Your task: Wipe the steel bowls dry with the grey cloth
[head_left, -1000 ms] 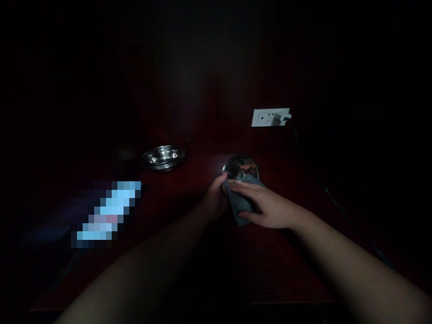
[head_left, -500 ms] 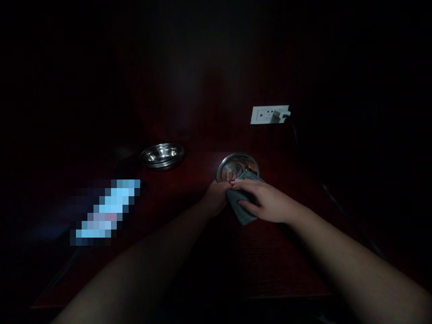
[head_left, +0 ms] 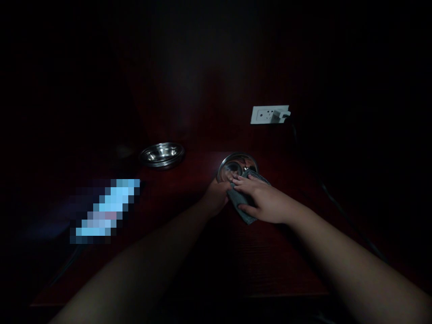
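A shiny steel bowl (head_left: 239,160) stands tilted toward me at the middle of the dark red table. My left hand (head_left: 216,197) is closed on its near left rim, thumb on the edge; the other fingers are mostly hidden. A folded grey-green cloth (head_left: 243,200) hangs over the bowl's near right rim. Over the cloth lies my right hand (head_left: 261,198), pressing it against the bowl with the thumb lower and the fingers reaching to the inside. The bowl's near side is covered by the cloth and both hands.
Stacked steel bowls (head_left: 162,156) sit at the back left. A lit, pixelated screen (head_left: 108,209) lies at the left. On the back wall is a white socket (head_left: 265,115) with a plug in it. A dark cable (head_left: 351,220) runs along the right. The surroundings are very dark.
My right hand and the cloth have shifted slightly on the bowl, and the right fingers are a little more spread. The left hand stays at the rim.
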The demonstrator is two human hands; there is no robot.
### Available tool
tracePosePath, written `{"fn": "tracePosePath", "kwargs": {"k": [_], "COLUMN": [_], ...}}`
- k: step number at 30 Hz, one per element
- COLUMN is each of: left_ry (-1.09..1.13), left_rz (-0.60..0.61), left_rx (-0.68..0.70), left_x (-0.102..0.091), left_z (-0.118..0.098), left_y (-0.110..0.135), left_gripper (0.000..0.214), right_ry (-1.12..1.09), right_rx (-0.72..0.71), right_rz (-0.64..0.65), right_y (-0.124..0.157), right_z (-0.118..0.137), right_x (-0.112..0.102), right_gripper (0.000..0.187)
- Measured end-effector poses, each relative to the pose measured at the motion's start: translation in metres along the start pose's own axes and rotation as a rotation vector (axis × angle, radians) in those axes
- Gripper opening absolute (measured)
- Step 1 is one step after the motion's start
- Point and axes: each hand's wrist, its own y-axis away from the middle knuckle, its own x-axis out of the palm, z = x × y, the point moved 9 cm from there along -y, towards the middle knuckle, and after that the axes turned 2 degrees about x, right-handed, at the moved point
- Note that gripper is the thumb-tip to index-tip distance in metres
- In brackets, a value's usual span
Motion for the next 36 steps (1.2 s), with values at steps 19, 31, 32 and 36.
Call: {"fn": "tracePosePath", "kwargs": {"k": [19,31,32,36], "left_ry": [0.177,0.031,0.027,0.030], "left_rz": [0.143,0.005,-0.002,-0.011], "left_rx": [-0.058,-0.138,-0.135,-0.111], "left_x": [0.017,0.000,-0.002,-0.004], "left_z": [-0.007,0.003,0.004,0.005], "left_y": [0.000,0.004,0.003,0.001], "left_gripper": [0.067,0.033,0.030,0.019], "right_ry": [-0.087,-0.084,-0.092,-0.094], "right_rx": [-0.076,-0.092,-0.092,-0.067], "right_rz": [-0.094,-0.145,-0.150,-0.155], "right_y": [0.001,-0.001,-0.001,-0.003], "right_z": [0.009,0.003,0.003,0.001], "right_x": [-0.008,-0.012,-0.012,-0.012], "right_gripper": [0.054,0.034,0.032,0.023]}}
